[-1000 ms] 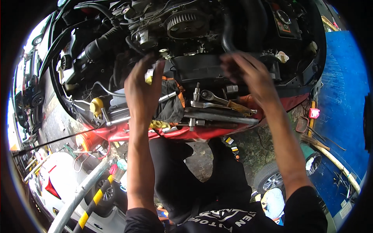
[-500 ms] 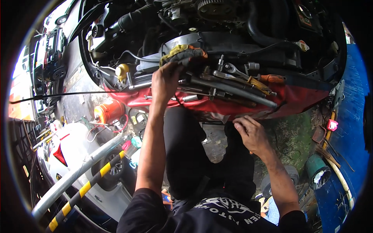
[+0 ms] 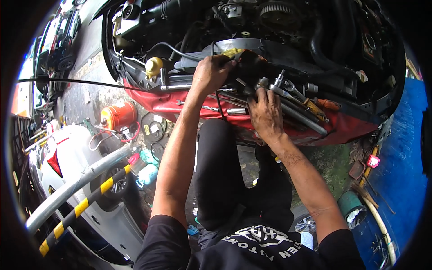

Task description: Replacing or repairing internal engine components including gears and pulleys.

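My left hand [image 3: 212, 74] pinches a dark cloth item [image 3: 247, 63] with yellow and orange parts, lying over the front of the engine bay. My right hand [image 3: 266, 114] has its fingers curled down among metal tools on the red front panel [image 3: 162, 103]; what they grip is hidden. Beside it are a ratchet [image 3: 285, 92], a socket [image 3: 309, 87], a long steel tube [image 3: 310, 123], orange-handled tools [image 3: 328, 103] and a wrench [image 3: 198, 106]. A yellow reservoir [image 3: 153, 66] is left of my left hand.
The engine bay [image 3: 189, 22] holds a toothed pulley [image 3: 277, 14] and hoses. To the left are a white car [image 3: 87, 193], an orange bucket [image 3: 118, 116], a striped bar [image 3: 85, 204] and other vehicles. A blue surface [image 3: 400, 157] and a green bin [image 3: 351, 207] are at the right.
My right hand has dropped from the engine bay to the panel's edge, then moved up onto the tools. My left hand took hold of the cloth item and shifted slightly rightward with it.
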A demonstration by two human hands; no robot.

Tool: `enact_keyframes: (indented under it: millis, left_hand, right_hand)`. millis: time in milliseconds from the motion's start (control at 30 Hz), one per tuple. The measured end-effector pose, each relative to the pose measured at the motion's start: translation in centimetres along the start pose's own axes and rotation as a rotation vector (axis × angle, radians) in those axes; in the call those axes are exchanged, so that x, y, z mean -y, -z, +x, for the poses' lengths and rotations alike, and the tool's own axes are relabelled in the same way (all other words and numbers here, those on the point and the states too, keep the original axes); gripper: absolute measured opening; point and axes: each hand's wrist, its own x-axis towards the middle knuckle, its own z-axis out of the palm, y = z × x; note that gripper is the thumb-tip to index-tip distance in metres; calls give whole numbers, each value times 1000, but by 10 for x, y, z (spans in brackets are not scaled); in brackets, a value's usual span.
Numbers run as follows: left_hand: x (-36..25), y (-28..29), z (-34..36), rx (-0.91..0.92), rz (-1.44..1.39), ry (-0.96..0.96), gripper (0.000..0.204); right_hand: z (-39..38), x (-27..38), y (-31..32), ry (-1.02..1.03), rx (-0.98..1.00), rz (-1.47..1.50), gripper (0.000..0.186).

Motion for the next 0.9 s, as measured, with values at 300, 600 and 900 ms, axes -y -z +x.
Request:
enact_keyframes:
  millis: [300, 600, 900]
  left_hand:
    - [3, -6, -10, -37, -19, -68, 37]
    - [5, -13, -29, -87, -40, -219, 30]
    - [-51, -23, -134, 310, -190, -656, 63]
  right_hand:
    - [-9, -10, 18, 41, 16, 65, 29]
    - [-81, -45, 104, -341, 378, 892, 33]
    - [-133, -49, 181, -842, 825, 1848, 33]
